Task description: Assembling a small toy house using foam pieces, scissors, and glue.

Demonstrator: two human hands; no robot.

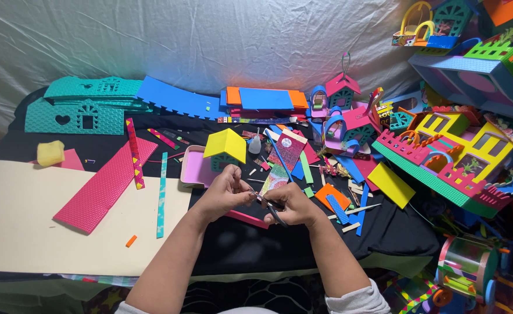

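Working at the centre of a black cloth (pixel 239 244), just below the middle of the view: left hand (pixel 224 192) at nine o'clock of the right, fingers pinched together on a small strip piece (pixel 255 196) too small to make out clearly; right hand (pixel 291 206) closed around a pair of scissors (pixel 275 213), dark blades poking out toward six o'clock from under the fingers. Touching, or nearly so, at the fingertips. Directly at twelve o'clock of the hands, a little foam house with a yellow roof (pixel 225 145) on a pink tray (pixel 193 170), and beside it at one o'clock a glittery red and multicoloured card (pixel 285 157). At nine o'clock, well apart, a long pink textured foam sheet (pixel 105 186) lying across a cream board (pixel 35 232), with a thin teal strip (pixel 161 195) beside it. At ten o'clock, far back, teal house-front cutouts (pixel 82 107); at twelve o'clock, a stack of blue and orange foam sheets (pixel 265 99). At three o'clock, a large finished model house in yellow, pink and green (pixel 454 157), a loose yellow foam square (pixel 391 185) nearer the hands.
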